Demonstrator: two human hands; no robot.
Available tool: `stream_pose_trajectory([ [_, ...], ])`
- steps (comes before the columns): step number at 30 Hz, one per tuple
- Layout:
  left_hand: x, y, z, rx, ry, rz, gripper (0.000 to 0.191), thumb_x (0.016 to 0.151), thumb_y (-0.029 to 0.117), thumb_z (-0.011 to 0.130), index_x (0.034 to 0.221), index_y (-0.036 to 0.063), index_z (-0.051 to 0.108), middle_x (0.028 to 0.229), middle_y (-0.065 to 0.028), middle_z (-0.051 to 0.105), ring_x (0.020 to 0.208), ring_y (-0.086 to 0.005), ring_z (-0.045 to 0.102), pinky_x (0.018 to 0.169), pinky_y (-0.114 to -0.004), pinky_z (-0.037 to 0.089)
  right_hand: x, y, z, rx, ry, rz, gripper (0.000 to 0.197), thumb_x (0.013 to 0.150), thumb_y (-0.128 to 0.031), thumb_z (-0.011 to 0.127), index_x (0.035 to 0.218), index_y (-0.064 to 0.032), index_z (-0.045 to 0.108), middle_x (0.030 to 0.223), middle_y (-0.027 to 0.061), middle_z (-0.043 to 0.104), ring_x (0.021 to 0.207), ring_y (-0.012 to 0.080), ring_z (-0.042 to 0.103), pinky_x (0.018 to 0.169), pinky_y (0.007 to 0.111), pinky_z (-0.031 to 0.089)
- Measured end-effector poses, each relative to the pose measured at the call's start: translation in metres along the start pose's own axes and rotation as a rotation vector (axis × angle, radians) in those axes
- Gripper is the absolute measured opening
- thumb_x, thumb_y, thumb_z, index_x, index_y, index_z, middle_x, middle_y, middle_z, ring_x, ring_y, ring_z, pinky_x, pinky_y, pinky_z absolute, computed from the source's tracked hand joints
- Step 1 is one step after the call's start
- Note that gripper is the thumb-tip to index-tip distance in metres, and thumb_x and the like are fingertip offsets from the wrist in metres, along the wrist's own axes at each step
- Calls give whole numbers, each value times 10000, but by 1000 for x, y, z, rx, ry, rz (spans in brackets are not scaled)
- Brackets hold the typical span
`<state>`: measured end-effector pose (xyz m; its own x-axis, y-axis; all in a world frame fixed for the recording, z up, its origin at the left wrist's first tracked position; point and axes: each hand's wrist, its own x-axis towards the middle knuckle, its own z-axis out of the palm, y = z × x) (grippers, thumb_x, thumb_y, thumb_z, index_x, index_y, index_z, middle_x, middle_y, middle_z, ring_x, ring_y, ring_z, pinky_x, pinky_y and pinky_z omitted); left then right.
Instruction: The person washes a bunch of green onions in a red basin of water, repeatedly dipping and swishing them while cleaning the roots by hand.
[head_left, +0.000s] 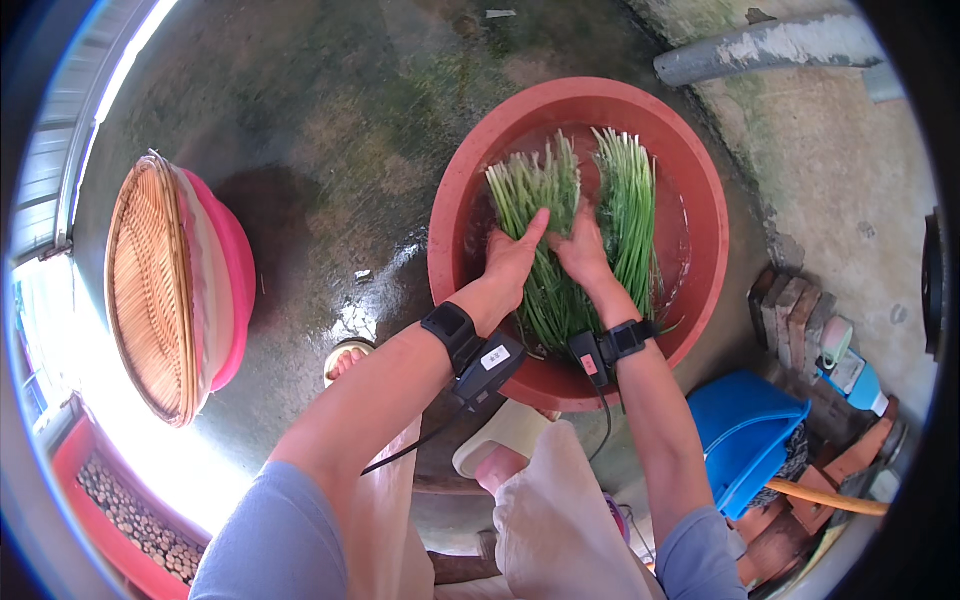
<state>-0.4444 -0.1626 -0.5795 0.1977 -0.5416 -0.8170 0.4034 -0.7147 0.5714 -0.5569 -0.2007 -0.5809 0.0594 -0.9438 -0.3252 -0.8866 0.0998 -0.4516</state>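
A red plastic basin (705, 225) with water in it stands on the wet floor before me. Inside, a left bunch of garlic chives (536, 180) lies with its pale cut ends pointing away from me. My left hand (514, 251) grips this bunch from its left side, thumb on top. On the same bunch's right side is my right hand (585, 247), its fingertips hidden among the stalks and water. Beside it, a right bunch of chives (634, 202) lies apart from my fingers. The lower leaves of the left bunch spread beneath my wrists.
At left a woven bamboo basket (150, 292) leans with pink basins (232, 277) behind it. A grey pipe (765, 52) runs along the far right. Near my right arm are a blue plastic dustpan (742, 435), stacked bricks (795, 315) and a blue bottle (862, 386).
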Motion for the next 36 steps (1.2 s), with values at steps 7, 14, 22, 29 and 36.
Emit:
stream_pose_trajectory([
  [7, -7, 18, -6, -304, -226, -126, 570, 682, 172, 746, 1162, 33, 471, 1095, -97, 553, 991, -208, 525, 838, -330, 426, -25, -17, -30, 937, -333, 37, 407, 753, 64, 523, 1152, 7, 474, 1048, 62, 560, 939, 128, 510, 827, 245, 403],
  [14, -21, 30, -4, -337, -351, 21, 441, 650, 2, 715, 1051, 22, 532, 994, -62, 598, 899, -163, 564, 792, -292, 455, -35, -11, -50, 567, -140, -247, 377, 748, -30, 625, 1105, -11, 505, 1053, 83, 539, 960, 176, 506, 848, 286, 400],
  [22, -40, 24, 4, -201, -383, 274, 528, 590, -108, 686, 1070, 21, 509, 1014, -44, 595, 921, -140, 564, 820, -267, 446, -30, -34, -91, 1004, -153, -206, 638, 671, -67, 710, 1237, -22, 419, 1139, 81, 509, 1070, 191, 471, 913, 328, 363],
  [29, -38, 11, 8, -207, -289, 387, 469, 605, -104, 679, 1027, 27, 523, 971, -43, 610, 904, -131, 569, 801, -269, 447, -34, -40, -89, 555, 226, -394, 417, 686, -96, 710, 1074, -30, 574, 1102, 88, 526, 1006, 172, 486, 813, 278, 381],
  [36, -34, -1, 14, -195, -225, 427, 457, 616, -98, 673, 1031, 23, 525, 951, -48, 619, 889, -134, 577, 796, -271, 448, -47, -30, -91, 850, 172, -114, 120, 780, -81, 645, 858, 4, 613, 708, 29, 602, 650, 76, 534, 602, 207, 404],
])
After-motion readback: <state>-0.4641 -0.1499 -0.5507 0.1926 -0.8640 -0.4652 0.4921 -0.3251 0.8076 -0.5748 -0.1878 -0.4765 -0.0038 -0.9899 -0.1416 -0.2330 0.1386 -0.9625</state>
